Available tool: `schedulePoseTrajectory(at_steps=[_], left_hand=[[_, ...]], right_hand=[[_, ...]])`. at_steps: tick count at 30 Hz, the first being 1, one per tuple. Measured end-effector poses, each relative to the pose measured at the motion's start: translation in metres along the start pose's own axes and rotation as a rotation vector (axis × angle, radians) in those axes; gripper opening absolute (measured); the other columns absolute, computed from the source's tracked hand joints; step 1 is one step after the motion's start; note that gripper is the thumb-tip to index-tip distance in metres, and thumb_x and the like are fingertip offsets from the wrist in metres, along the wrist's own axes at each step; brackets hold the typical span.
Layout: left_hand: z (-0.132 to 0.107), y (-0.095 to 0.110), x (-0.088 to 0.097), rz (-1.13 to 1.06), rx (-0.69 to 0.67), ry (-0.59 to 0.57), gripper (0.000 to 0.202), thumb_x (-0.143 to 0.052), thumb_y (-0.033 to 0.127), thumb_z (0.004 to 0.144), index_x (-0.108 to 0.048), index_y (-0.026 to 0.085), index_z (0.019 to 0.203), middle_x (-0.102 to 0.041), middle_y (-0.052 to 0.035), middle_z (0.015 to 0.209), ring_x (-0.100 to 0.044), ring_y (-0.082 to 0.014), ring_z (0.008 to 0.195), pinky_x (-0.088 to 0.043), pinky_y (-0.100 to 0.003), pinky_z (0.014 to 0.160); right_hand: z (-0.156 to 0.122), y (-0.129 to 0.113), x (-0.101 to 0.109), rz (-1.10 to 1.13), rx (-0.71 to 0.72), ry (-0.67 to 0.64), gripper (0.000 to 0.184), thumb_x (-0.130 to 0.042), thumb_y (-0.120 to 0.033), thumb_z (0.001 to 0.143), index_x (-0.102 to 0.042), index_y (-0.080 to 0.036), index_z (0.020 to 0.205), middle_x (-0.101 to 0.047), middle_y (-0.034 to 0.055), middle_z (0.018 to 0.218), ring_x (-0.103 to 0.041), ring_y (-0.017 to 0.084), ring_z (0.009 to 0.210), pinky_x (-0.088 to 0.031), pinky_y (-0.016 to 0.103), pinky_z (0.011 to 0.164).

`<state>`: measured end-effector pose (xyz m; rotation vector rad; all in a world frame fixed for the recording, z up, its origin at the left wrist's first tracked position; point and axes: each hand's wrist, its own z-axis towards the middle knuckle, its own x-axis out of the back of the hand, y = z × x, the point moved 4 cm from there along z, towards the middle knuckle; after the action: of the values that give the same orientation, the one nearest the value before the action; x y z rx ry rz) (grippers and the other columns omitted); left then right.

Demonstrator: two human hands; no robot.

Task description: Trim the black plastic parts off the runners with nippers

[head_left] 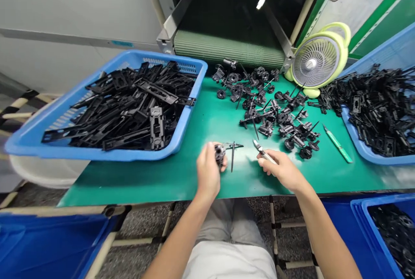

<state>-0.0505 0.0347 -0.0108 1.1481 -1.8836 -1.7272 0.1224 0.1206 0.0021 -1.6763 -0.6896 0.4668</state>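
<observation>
A long green-topped workbench (201, 119) is heaped with black moulded plastic parts (259, 110), and a big blue plastic basket (97, 154) of them sits at the left end. A black plastic ring-shaped part (219, 153) is held up off the mat in the left hand (207, 173), while small silver-nosed cutters (262, 149) are pinched in the right hand (282, 168), fingers clenched on both.
</observation>
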Motion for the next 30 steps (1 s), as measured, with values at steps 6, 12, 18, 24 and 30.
schedulePoseTrajectory(at_steps=[6, 12, 18, 24, 30], left_hand=[[-0.017, 0.024, 0.013, -0.457, 0.334, -0.12, 0.014, -0.059, 0.029, 0.078, -0.063, 0.016, 0.083, -0.057, -0.0023, 0.073, -0.04, -0.0062, 0.047, -0.03, -0.014, 0.034], [-0.082, 0.008, -0.114, -0.137, 0.283, -0.549, 0.024, -0.064, 0.04, 0.077, -0.056, 0.019, 0.067, -0.042, 0.0049, 0.049, -0.037, -0.0073, 0.04, -0.03, -0.015, 0.034], [-0.215, -0.056, -0.295, 0.45, -0.022, -1.306, 0.041, -0.045, 0.042, 0.089, -0.062, 0.014, 0.114, -0.068, -0.0134, 0.1, -0.065, -0.0277, 0.098, -0.053, -0.044, 0.085], [-0.174, -0.024, -0.213, 0.522, -0.724, -0.98, 0.04, -0.048, 0.033, 0.092, -0.053, 0.019, 0.13, -0.059, -0.0139, 0.128, -0.052, -0.0245, 0.124, -0.043, -0.038, 0.105], [-0.047, 0.021, -0.021, 1.035, -0.683, 0.044, 0.047, -0.053, 0.033, 0.089, -0.047, 0.016, 0.133, -0.06, -0.0147, 0.108, -0.063, -0.0266, 0.097, -0.051, -0.04, 0.082]], right_hand=[[-0.016, 0.034, 0.028, 0.348, 0.225, 0.377, 0.037, -0.057, -0.054, 0.082, -0.053, -0.021, 0.1, -0.052, 0.0008, 0.082, -0.052, 0.014, 0.068, -0.045, 0.029, 0.066], [-0.007, 0.03, 0.033, 0.424, 0.295, 0.457, 0.032, -0.064, -0.048, 0.078, -0.058, -0.022, 0.095, -0.055, 0.0018, 0.078, -0.056, 0.016, 0.068, -0.048, 0.031, 0.067], [-0.008, 0.03, 0.038, 0.471, 0.326, 0.496, 0.038, -0.064, -0.052, 0.076, -0.058, -0.021, 0.096, -0.056, 0.0022, 0.078, -0.057, 0.016, 0.068, -0.05, 0.031, 0.066], [-0.017, 0.035, 0.035, 0.553, 0.343, 0.507, 0.039, -0.066, -0.05, 0.076, -0.056, -0.021, 0.1, -0.056, 0.0018, 0.081, -0.057, 0.016, 0.07, -0.05, 0.031, 0.072], [-0.025, 0.038, 0.034, 0.616, 0.325, 0.466, 0.037, -0.071, -0.042, 0.075, -0.058, -0.021, 0.102, -0.058, 0.0025, 0.087, -0.058, 0.017, 0.079, -0.05, 0.032, 0.076]])
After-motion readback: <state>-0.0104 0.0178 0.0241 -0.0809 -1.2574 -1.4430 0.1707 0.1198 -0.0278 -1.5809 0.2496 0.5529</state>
